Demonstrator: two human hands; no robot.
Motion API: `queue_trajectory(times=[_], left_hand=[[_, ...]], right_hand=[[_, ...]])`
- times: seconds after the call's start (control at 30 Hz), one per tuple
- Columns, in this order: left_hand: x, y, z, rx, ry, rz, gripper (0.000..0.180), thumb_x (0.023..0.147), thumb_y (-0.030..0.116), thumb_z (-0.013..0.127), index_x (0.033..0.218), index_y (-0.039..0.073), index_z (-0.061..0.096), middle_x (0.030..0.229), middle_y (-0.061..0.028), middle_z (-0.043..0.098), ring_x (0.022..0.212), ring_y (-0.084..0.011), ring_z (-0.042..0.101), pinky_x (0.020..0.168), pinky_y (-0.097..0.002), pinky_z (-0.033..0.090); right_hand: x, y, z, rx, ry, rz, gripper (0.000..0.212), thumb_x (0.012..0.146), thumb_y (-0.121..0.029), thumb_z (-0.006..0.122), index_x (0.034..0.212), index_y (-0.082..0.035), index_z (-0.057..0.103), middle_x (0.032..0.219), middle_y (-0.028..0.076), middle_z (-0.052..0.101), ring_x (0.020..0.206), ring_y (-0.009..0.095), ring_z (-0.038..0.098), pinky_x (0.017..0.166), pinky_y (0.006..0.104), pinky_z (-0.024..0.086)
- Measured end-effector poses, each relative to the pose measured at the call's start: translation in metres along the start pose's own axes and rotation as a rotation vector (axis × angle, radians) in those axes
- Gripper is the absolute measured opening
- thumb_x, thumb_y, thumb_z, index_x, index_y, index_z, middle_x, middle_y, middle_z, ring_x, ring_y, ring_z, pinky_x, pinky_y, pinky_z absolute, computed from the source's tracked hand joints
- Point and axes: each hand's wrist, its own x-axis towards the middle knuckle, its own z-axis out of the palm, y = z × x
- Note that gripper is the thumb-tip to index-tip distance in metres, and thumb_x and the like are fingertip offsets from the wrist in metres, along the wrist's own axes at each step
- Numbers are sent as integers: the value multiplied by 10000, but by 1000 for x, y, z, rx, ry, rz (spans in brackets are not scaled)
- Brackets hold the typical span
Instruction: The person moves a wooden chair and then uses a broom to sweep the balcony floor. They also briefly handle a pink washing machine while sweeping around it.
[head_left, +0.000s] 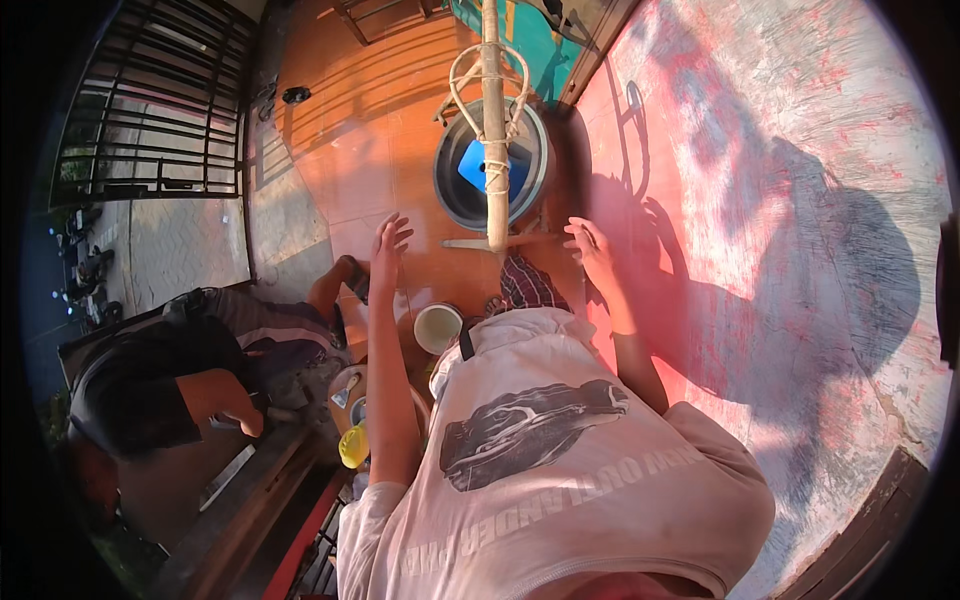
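A wooden pole [493, 120] runs straight up the picture from near the middle toward twelve o'clock, with pale rope [487, 75] looped and knotted round it. Its lower end sits just above a flat trowel [478, 243] that lies crosswise on the orange floor [370, 130].

The right hand [590, 245] is at about three o'clock of the pole's foot, against the pink wall [760, 200]; its fingers are loosely curled and point at the trowel's tip, but whether they pinch it cannot be told. The left hand [388, 240] is at nine o'clock of the pole's foot, fingers spread wide and holding nothing, hovering over the floor — clear of the trowel.

Behind the pole, at twelve o'clock of the hands, stands a round grey bucket [455, 185] with something blue inside. At six o'clock of the trowel, between the forearms, is a white cup [437, 327], and beside it a bit of checked cloth [525, 283]. Lower still, by the left elbow, sits a yellow object [353, 446] among small containers too cluttered to tell apart.

At eight o'clock another person [180, 390] in dark clothes crouches — their hand near a long flat tool. A black iron gate [160, 100] fills ten o'clock.
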Motion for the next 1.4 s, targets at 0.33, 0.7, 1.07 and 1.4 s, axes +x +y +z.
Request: queue_trajectory(times=[0.33,0.7,1.07,1.4], left_hand=[[66,166,117,-385,-512,-215,730,1005,562,230,1408,-4,454,1295,-177,607,1153,-317,600,1015,-460,462],[68,187,103,-525,-320,-345,789,1019,504,34,1154,-9,618,1013,-173,660,956,-286,583,953,-431,439],[14,199,-51,-653,-239,-183,850,1010,543,21,1279,-27,592,1121,-188,670,1023,-286,569,999,-416,404],[-6,205,-118,-687,-250,-66,849,988,597,47,1280,-22,549,984,-126,643,881,-230,536,888,-379,437]], right_hand=[[7,-268,198,171,297,-19,595,914,-337,726,1356,-19,485,1123,82,599,1016,151,568,831,301,467],[-2,-274,257,245,220,9,557,935,-148,667,1405,-41,387,884,59,577,496,85,464,427,230,387],[-34,-271,401,74,225,-230,610,987,-191,557,1534,-47,328,1371,152,546,1158,239,576,926,349,477],[-45,-277,475,174,174,-259,575,1021,-266,519,1509,-21,341,1445,156,480,1272,246,523,1016,360,442]])
